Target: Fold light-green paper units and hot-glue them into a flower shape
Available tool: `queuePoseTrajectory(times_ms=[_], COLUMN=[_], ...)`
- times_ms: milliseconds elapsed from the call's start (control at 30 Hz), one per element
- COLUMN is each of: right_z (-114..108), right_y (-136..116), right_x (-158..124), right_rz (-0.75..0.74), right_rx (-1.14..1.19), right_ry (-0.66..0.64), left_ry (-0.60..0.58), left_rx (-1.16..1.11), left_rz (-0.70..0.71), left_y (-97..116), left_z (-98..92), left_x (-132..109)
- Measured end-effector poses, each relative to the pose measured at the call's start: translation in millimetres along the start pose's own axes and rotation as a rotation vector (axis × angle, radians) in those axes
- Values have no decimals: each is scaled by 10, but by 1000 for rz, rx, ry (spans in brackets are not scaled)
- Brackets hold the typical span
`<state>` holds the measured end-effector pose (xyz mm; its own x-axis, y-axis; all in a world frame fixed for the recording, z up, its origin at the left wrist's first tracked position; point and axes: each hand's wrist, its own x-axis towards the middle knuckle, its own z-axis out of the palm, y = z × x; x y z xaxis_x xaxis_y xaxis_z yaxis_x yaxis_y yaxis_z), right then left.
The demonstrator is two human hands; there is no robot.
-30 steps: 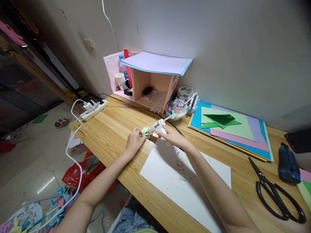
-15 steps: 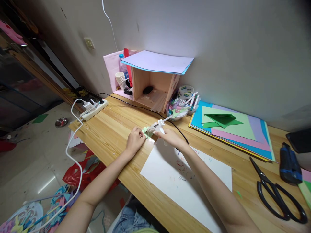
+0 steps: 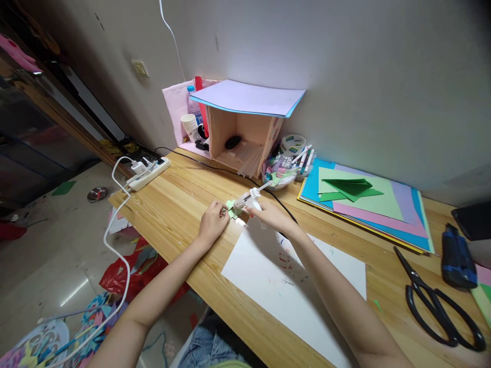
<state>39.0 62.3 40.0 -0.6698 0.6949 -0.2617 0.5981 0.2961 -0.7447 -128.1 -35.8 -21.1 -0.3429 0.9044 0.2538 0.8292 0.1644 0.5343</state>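
My right hand (image 3: 268, 214) is wrapped round a white hot glue gun (image 3: 252, 198), with a glue stick (image 3: 266, 185) poking out of its back end. The gun's nozzle points left and down at a light green paper cutout (image 3: 232, 210), scalloped like a flower, on the wooden table. My left hand (image 3: 214, 217) rests on the table with curled fingers, pinching the left edge of that cutout. The nozzle's tip is over the paper; whether it touches cannot be made out.
White paper (image 3: 291, 286) with coloured marks lies below my right arm. Black scissors (image 3: 433, 301) and a stack of coloured sheets (image 3: 383, 214) are on the right. A cardboard box (image 3: 245, 138) stands behind; a black cord (image 3: 282, 204) crosses the table. A power strip (image 3: 149, 174) sits at the left edge.
Very little differs. The nozzle has shifted slightly over the green cutout, and more of the cutout shows beside my left fingers. Both hands keep their hold.
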Motion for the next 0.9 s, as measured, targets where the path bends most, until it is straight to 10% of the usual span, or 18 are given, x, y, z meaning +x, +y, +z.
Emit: queuePoseTrajectory(times_ms=[900], right_z=[-325], right_y=[-15], right_x=[-100], right_rz=[85], right_rx=[82], right_ry=[101], left_ry=[-144], left_rx=[433], left_rz=[240], left_y=[89], left_z=[26], left_x=[-126])
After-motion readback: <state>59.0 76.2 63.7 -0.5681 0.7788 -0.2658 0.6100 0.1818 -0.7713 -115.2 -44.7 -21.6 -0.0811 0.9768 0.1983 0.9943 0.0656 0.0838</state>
